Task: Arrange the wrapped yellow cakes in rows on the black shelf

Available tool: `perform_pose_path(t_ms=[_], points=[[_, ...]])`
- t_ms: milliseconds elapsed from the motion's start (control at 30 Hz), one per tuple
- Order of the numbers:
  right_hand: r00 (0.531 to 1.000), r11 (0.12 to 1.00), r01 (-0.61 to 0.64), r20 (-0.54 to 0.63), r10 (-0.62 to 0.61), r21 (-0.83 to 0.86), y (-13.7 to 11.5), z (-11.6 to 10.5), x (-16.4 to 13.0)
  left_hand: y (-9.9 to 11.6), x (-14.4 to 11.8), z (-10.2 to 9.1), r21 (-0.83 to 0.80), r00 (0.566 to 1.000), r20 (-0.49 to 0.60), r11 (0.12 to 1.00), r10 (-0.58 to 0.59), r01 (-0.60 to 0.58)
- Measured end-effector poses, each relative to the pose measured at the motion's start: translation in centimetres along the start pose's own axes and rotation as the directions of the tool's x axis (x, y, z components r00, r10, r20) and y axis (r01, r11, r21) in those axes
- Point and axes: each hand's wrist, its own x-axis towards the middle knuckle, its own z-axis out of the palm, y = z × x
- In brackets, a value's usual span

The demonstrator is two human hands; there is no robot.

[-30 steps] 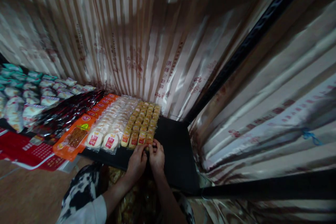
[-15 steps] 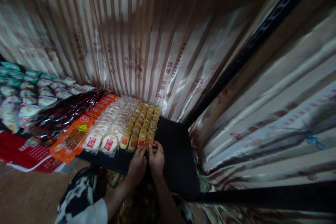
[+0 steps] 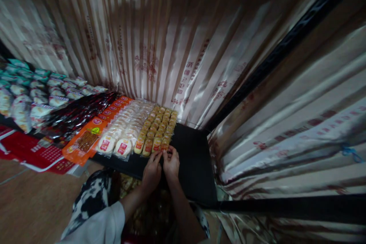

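Several rows of small yellow wrapped cakes (image 3: 148, 145) stand on a black shelf (image 3: 194, 160). At the front of the rightmost row, the fingertips of my left hand (image 3: 152, 169) are pinched at the lower edge of the end cake packet (image 3: 165, 144). My right hand (image 3: 171, 163) closes its thumb and fingers on the same packet from the right. The fingers partly cover its bottom edge. To the left lie two rows of round white crackers (image 3: 123, 146) in clear wrappers.
Farther left are orange snack packets (image 3: 82, 141), dark shiny packets (image 3: 77, 114) and white and green bags (image 3: 40, 97). A red and white printed sheet or bag (image 3: 42, 156) hangs at the shelf front. Patterned curtains (image 3: 148, 34) and a black post (image 3: 257, 72) stand behind and right.
The view has shifted slightly, so the shelf goods appear a little higher and farther right. Both hands stay at the front of the rightmost cake row.
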Motion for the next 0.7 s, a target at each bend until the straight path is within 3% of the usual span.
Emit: perform_pose_path(t_ms=[233, 300, 400, 500, 600, 633, 700], points=[[0.993, 0.999, 0.025, -0.116, -0.021, 0.036, -1.3, -1.4, -3.2, -0.3, -4.2, -2.0, -0.066, 0.990, -0.103, 0.992, 0.101, -0.108], [0.994, 0.997, 0.019, -0.108, -0.012, 0.071, -1.7, -2.0, -5.2, -1.1, -6.2, -2.7, -0.085, 0.994, -0.093, 0.994, 0.057, -0.065], [0.993, 0.994, 0.105, 0.045, -0.107, 0.038, -1.8, -2.4, -8.8, -2.9, -9.2, -3.6, -0.054, 0.992, -0.036, 0.991, -0.121, 0.119], [0.937, 0.977, 0.209, 0.296, -0.184, -0.053, -0.6, -1.5, -12.1, -4.9, -11.1, -4.5, 0.096, 0.916, 0.021, 0.913, -0.401, 0.398], [0.827, 0.946, 0.171, 0.563, 0.014, -0.275, 1.9, 0.4, -14.9, -6.2, -11.9, -5.0, 0.269, 0.776, 0.118, 0.772, -0.620, 0.576], [0.778, 0.912, 0.168, 0.618, 0.110, -0.374, 2.9, 1.2, -15.7, -6.5, -12.1, -5.0, 0.302, 0.735, 0.156, 0.741, -0.659, 0.600], [0.736, 0.872, 0.163, 0.646, 0.203, -0.461, 4.7, 2.6, -17.2, -6.6, -12.3, -5.0, 0.328, 0.688, 0.206, 0.712, -0.696, 0.622]])
